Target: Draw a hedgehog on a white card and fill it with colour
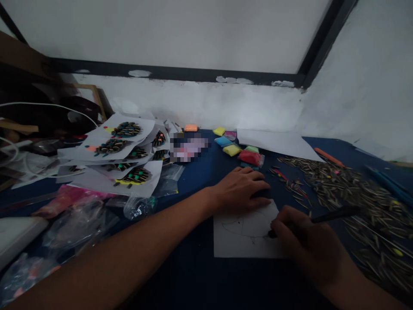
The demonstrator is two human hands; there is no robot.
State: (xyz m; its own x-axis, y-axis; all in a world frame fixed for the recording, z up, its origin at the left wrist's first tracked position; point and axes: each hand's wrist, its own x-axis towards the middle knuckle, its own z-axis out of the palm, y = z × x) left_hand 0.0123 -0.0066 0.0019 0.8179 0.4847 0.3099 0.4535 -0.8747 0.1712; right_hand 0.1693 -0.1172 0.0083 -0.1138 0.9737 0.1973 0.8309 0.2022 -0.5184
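Observation:
A white sheet of paper [232, 245] with a thin line drawing on it lies on the dark blue table top. My left hand [240, 189] rests across the sheet's upper edge, palm down, fingers stretched out. In my right hand [303, 245] is a black pen [335, 214], gripped with its tip end down at the drawing's lower right. The drawing shows a curved outline and a small dot; my left hand covers its top. Just beyond my left fingers sit small coloured clay packets, among them a red packet [251, 158].
Striped sunflower seeds [351, 189] spread over the right side, with an orange tool [329, 156] behind them. At left are stacked sheets [146, 129] bearing seed-covered figures, and crumpled plastic bags [80, 219]. A blank paper [274, 142] lies near the wall.

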